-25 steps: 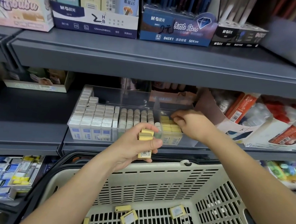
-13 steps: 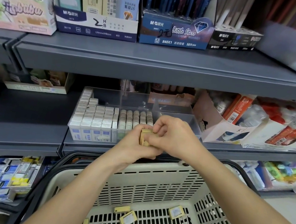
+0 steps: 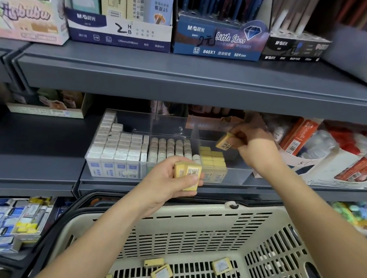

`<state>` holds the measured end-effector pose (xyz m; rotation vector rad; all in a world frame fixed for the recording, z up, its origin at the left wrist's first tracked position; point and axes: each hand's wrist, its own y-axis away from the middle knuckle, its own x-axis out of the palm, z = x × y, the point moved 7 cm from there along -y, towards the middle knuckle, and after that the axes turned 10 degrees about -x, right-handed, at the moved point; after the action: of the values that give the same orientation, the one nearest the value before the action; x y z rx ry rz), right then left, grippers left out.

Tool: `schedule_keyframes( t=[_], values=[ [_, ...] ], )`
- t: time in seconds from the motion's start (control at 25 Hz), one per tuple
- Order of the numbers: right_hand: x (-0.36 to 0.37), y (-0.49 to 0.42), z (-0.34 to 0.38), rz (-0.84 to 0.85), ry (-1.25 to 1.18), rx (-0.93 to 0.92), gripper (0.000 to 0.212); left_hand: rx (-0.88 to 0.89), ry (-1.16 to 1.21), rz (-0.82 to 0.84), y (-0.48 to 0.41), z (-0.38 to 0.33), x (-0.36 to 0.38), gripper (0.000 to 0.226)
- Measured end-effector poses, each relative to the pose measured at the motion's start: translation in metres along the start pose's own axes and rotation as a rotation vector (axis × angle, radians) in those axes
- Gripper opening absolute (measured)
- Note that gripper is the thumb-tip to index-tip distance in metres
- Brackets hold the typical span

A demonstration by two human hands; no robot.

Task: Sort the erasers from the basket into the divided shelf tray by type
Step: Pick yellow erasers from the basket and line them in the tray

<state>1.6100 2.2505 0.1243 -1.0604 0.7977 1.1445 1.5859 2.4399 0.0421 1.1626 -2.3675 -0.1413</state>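
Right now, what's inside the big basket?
A few loose yellow erasers lie on the basket floor. The left arm covers part of the floor, and the near end is out of view.

right hand (image 3: 251, 146) carried eraser (image 3: 224, 141) trayward

- A stationery shop: grey metal display shelves (image 3: 209, 88) run above and below the left grip (image 3: 166, 184).
- Above the right grip (image 3: 252, 149), pencil display boxes (image 3: 217, 48) carry brand print and a handwritten price.
- Below the left grip, a plastic shopping basket (image 3: 201, 222).
- Each grip holds barcoded yellow erasers (image 3: 186, 175).
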Motion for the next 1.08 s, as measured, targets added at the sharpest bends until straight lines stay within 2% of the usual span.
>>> schedule_keyframes(
  t=[0.12, 0.24, 0.44, 0.52, 0.56, 0.64, 0.72, 0.84, 0.96, 1.08],
  values=[
    [0.023, -0.005, 0.001, 0.085, -0.063, -0.034, 0.018, 0.002, 0.015, -0.016, -0.002, 0.0, -0.003, 0.043],
    [0.039, -0.006, 0.0, 0.12, -0.033, -0.038, 0.018, 0.006, 0.002, -0.027, -0.002, 0.002, -0.003, 0.043],
    [0.042, -0.001, 0.0, 0.206, 0.077, -0.051, 0.019, -0.018, 0.036, -0.106, -0.003, 0.003, -0.008, 0.03],
    [0.029, 0.006, 0.011, 0.165, 0.15, -0.098, 0.022, -0.019, 0.039, -0.125, -0.003, 0.003, -0.008, 0.026],
    [0.021, 0.011, 0.018, 0.114, 0.117, -0.132, 0.023, -0.018, 0.043, -0.132, -0.002, 0.003, -0.008, 0.025],
    [0.008, 0.027, 0.036, 0.087, -0.179, -0.175, 0.025, -0.01, 0.045, -0.142, -0.001, 0.001, -0.006, 0.025],
    [0.01, 0.045, 0.058, 0.193, -0.435, -0.213, 0.02, 0.0, 0.026, -0.125, 0.0, -0.002, -0.002, 0.023],
    [0.014, 0.06, 0.067, 0.254, -0.367, -0.248, 0.017, 0.0, -0.028, -0.083, 0.002, 0.001, 0.011, 0.015],
    [-0.012, 0.057, 0.047, 0.166, -0.321, -0.206, 0.01, -0.004, 0.049, -0.141, 0.001, 0.004, 0.015, 0.007],
    [-0.045, 0.045, 0.012, -0.005, -0.177, -0.124, 0.012, 0.064, 0.046, -0.204, 0.004, 0.0, 0.009, 0.017]
  ],
)
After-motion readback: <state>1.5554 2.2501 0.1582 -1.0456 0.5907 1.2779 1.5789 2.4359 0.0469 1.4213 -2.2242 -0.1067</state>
